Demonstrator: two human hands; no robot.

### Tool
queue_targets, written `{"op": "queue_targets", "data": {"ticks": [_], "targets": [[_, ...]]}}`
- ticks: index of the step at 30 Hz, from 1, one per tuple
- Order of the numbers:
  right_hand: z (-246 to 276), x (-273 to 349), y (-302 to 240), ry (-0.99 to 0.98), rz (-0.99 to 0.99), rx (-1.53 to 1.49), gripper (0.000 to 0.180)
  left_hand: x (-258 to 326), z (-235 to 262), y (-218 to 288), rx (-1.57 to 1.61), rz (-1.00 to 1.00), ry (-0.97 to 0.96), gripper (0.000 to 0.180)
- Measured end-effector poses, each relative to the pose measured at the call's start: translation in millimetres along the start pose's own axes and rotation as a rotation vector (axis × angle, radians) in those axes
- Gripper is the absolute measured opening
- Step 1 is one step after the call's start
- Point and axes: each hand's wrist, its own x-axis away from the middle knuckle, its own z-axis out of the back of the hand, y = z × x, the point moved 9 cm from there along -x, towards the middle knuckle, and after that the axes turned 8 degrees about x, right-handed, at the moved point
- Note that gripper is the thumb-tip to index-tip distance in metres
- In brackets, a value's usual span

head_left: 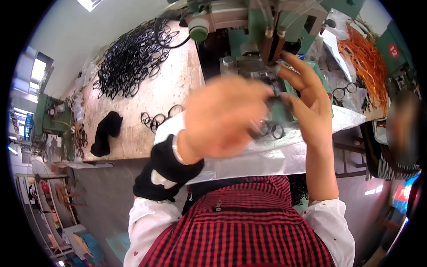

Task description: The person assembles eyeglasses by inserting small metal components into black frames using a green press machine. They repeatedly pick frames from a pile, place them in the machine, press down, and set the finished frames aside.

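My left hand (224, 118) is raised close to the camera and blurred, its fingers closed on a black eyeglass frame (270, 129) with round rims. My right hand (307, 100) is beside it, thumb and fingers pinching the same black frame from the right, the other fingers spread upward. Both hands hover just below the brown press head (272, 44) of a green machine (262, 20). A black sleeve cover (167, 171) wraps my left wrist.
A big heap of black eyeglass frames (131, 58) lies at the bench's far left, several loose ones (158, 118) nearer, plus a black cloth (104, 133). White plastic sheet (271, 153) covers the bench front. Orange frames (367, 58) pile up at right, beside another person (400, 133).
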Motion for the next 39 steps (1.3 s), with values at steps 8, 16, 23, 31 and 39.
{"op": "queue_targets", "data": {"ticks": [8,16,23,31,39], "targets": [[142,42,100,0.607,0.055,0.874,0.039,29,-53,-8,-0.251,-0.317,-0.029,0.017],[86,-14,101,0.359,0.081,1.373,0.015,46,-49,3,-0.295,-0.045,0.021,0.015],[97,-6,96,0.462,0.114,1.248,0.011,168,89,-116,-1.166,0.734,-0.56,0.008],[108,-9,120,0.472,-0.017,0.783,0.013,181,176,-142,-1.159,0.867,-0.151,0.006],[86,-29,122,0.457,0.01,0.621,0.015,232,147,-142,-1.048,0.946,-0.593,0.005]]}}
